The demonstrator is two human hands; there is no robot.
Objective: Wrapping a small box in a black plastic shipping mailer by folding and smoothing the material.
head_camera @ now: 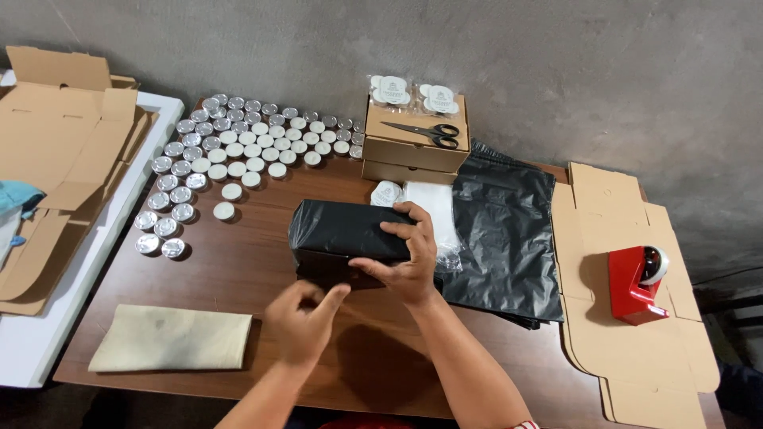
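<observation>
In the head view, a box wrapped in a black plastic bag point(342, 238) lies in the middle of the brown table point(238, 270), and the wrapping step looks to be in hand. The right hand point(407, 258) lies open over the right end of the box and presses the bag down, while the left hand point(302, 318) hangs just in front with fingers bent and holds nothing I can see. Next, I think, the loose bag end must be held flat and stuck down; the red tape holder point(636, 282) sits far off at the right on flat cardboard point(628, 349).
</observation>
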